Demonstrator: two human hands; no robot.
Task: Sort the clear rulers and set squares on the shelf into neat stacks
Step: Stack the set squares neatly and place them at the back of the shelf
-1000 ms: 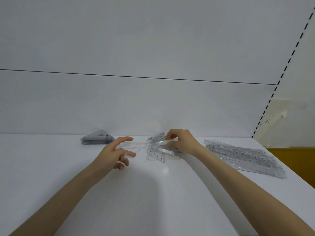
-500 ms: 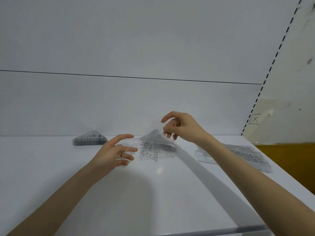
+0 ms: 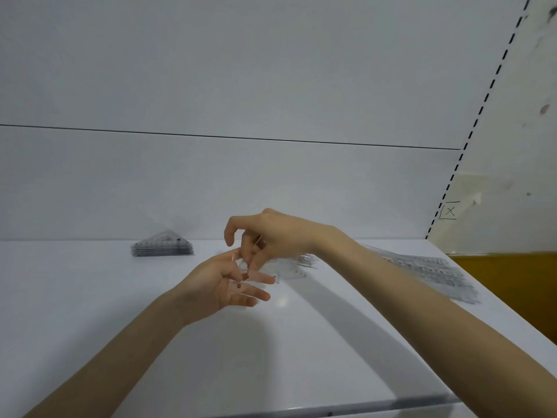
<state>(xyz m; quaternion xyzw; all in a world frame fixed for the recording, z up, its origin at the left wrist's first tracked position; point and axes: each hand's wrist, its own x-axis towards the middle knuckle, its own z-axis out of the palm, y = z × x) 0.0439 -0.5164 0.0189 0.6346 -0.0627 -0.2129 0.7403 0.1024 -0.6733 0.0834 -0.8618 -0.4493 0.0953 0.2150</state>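
Note:
My left hand point(image 3: 224, 286) is held palm up above the white shelf point(image 3: 211, 357), a clear set square point(image 3: 241, 285) with a dark dot lying across its fingers under the thumb. My right hand point(image 3: 268, 236) hovers just over it, fingertips pinching the upper edge of a clear set square there; I cannot tell if it is the same piece. A loose heap of set squares point(image 3: 291, 267) lies behind the hands, partly hidden by my right wrist. A neat stack of set squares point(image 3: 162, 248) sits at the back left. Clear rulers point(image 3: 431, 271) lie fanned out at the right.
The shelf's back wall point(image 3: 271, 182) rises right behind the stacks. The shelf's right edge borders a yellow-brown surface point(image 3: 506, 285). The front lip point(image 3: 331, 407) runs along the bottom of the view.
My right hand lifted off the loose heap and came left and down onto my left hand. My left hand turned palm up and shifted slightly right.

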